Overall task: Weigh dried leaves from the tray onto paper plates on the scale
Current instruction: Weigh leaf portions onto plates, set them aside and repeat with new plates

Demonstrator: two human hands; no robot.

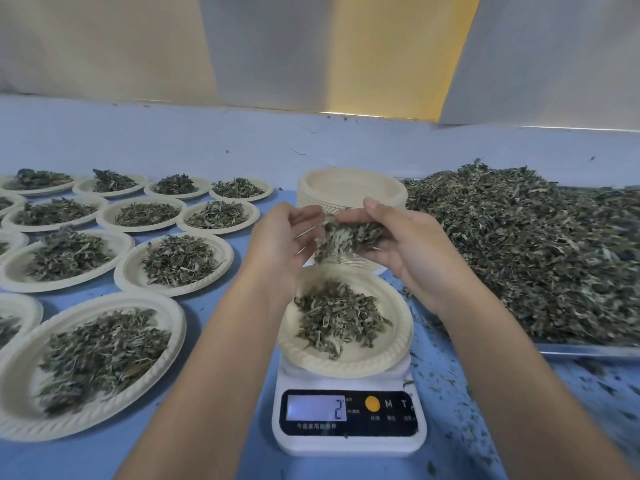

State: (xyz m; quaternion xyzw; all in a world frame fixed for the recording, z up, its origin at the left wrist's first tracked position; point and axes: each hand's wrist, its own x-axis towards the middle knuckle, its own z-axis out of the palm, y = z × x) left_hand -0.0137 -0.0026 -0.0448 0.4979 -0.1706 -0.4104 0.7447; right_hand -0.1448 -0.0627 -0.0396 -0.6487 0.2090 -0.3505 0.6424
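Dried leaves, grey-green and curled, loose on paper plate

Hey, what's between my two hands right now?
A clump of dried leaves, gripped by the right hand, with the left hand at its edge, in the head view.

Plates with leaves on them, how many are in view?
14: one plate on the scale, thirteen left of it in rows of four, four, three, two. More may be cut off left.
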